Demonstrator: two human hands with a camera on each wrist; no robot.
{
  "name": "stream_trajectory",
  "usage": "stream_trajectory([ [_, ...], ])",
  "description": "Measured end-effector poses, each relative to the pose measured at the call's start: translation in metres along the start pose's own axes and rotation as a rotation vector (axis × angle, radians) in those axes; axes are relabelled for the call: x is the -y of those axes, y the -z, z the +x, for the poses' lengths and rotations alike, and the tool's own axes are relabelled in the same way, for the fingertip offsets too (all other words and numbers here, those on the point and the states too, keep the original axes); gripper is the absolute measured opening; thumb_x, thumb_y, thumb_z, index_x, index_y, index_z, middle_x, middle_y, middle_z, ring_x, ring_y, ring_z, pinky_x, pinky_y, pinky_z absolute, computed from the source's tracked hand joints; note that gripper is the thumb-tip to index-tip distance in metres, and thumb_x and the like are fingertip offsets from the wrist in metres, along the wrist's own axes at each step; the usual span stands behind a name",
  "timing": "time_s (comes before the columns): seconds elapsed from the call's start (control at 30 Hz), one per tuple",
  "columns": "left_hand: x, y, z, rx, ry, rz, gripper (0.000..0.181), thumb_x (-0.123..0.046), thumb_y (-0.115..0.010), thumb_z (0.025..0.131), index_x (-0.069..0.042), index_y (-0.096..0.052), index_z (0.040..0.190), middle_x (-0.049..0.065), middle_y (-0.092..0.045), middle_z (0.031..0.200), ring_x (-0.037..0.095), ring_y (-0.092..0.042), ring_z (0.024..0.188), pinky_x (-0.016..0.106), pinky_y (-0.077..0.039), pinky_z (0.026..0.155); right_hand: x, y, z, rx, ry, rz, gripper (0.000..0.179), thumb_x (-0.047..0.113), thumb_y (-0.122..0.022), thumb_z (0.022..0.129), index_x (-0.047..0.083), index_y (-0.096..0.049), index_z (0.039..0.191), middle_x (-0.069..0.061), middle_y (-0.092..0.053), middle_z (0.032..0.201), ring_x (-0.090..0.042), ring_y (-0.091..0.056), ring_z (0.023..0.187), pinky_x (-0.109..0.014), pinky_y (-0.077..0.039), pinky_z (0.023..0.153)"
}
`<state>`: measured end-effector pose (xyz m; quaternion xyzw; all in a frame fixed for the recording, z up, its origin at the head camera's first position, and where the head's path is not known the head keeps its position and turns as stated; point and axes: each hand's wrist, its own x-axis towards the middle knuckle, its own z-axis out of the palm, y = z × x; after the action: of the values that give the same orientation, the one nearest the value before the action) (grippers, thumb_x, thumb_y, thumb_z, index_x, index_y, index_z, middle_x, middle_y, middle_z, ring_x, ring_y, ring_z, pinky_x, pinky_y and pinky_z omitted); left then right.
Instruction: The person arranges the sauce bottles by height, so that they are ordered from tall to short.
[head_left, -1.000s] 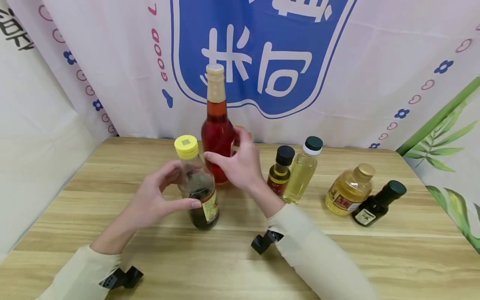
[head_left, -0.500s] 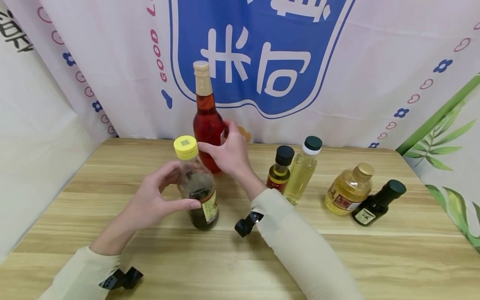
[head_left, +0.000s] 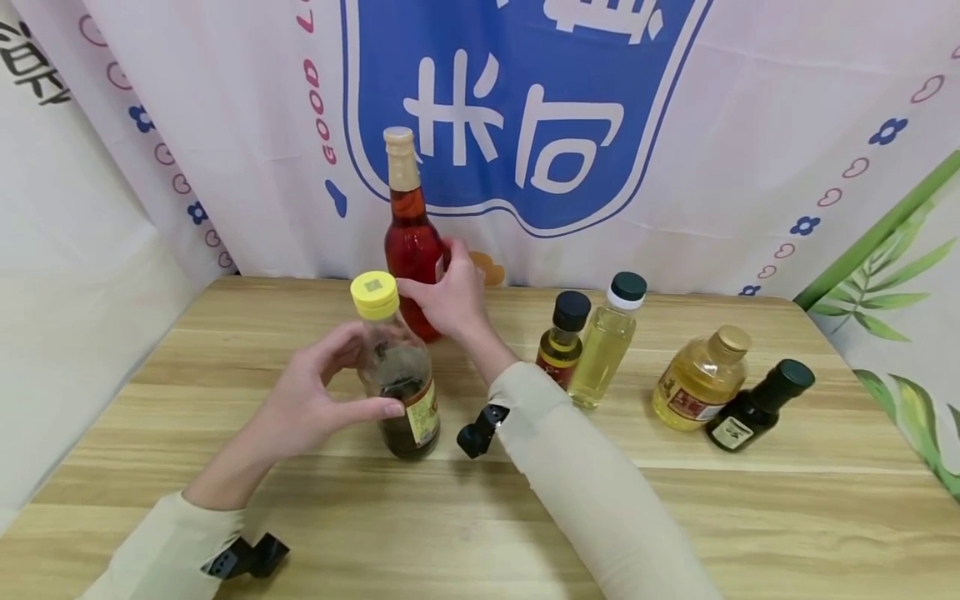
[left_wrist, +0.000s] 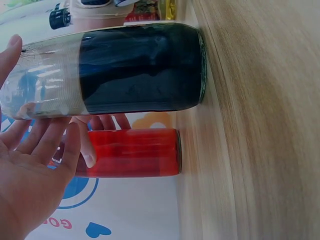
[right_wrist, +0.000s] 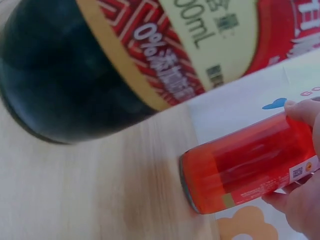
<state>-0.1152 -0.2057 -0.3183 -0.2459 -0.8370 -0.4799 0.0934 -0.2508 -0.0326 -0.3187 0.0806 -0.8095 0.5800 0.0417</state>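
Observation:
My left hand (head_left: 307, 396) holds the dark sauce bottle (head_left: 401, 375), which has a yellow cap and stands upright on the wooden table. Its thumb lies on the near side by the label, and the other fingers reach round the back. Behind that bottle, my right hand (head_left: 453, 292) grips the tall bottle of red liquid (head_left: 411, 250) round its body. This bottle has a cream-coloured neck wrap and stands near the table's back edge. The right wrist view shows its lower label and base (right_wrist: 192, 185); part of it is hidden behind the sauce bottle in the head view.
Right of my right forearm stand a small black-capped bottle (head_left: 561, 350) and a pale yellow oil bottle (head_left: 603, 350). Farther right are a round yellow oil bottle (head_left: 697, 383) and a small dark bottle (head_left: 757, 408). A printed curtain (head_left: 262, 150) hangs behind the table (head_left: 465, 533).
My right hand has shifted the red bottle left and back, behind the dark sauce bottle. Between the last two frames it has barely moved. The left hand and its bottle have stayed put.

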Motion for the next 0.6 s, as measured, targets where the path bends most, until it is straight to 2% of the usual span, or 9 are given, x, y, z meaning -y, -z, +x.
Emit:
stream_trajectory([
  [0.27, 0.0004, -0.0007, 0.0009, 0.01, 0.006, -0.004, 0.066, -0.005, -0.091, 0.081, -0.013, -0.062, 0.14, 0.001, -0.07, 0.133, 0.006, -0.066, 0.109, 0.014, -0.053, 0.099, 0.002, 0.0033, 0.0023, 0.023, -0.039, -0.085, 0.081, 0.032, -0.087, 0.088, 0.015, -0.042, 0.154, -0.008, -0.06, 0.148, -0.026, -0.059, 0.136, -0.049, -0.054, 0.113],
  [0.47, 0.0003, -0.001, 0.0004, 0.012, 0.01, -0.007, 0.066, -0.005, -0.091, 0.08, -0.012, -0.062, 0.139, 0.002, -0.07, 0.131, 0.005, -0.066, 0.11, 0.014, -0.053, 0.099, 0.0011, 0.004, 0.0012, 0.033, -0.055, -0.058, 0.081, 0.032, -0.086, 0.09, 0.016, -0.042, 0.155, -0.007, -0.06, 0.151, -0.026, -0.059, 0.138, -0.049, -0.053, 0.115],
  [0.6, 0.0004, -0.0007, 0.0013, 0.011, -0.004, -0.005, 0.066, -0.004, -0.091, 0.08, -0.012, -0.062, 0.139, 0.002, -0.07, 0.132, 0.006, -0.066, 0.109, 0.014, -0.053, 0.098, 0.001, 0.0051, 0.0008, 0.026, -0.063, 0.002, 0.08, 0.031, -0.086, 0.09, 0.015, -0.044, 0.156, -0.008, -0.06, 0.151, -0.027, -0.059, 0.138, -0.047, -0.053, 0.115],
])
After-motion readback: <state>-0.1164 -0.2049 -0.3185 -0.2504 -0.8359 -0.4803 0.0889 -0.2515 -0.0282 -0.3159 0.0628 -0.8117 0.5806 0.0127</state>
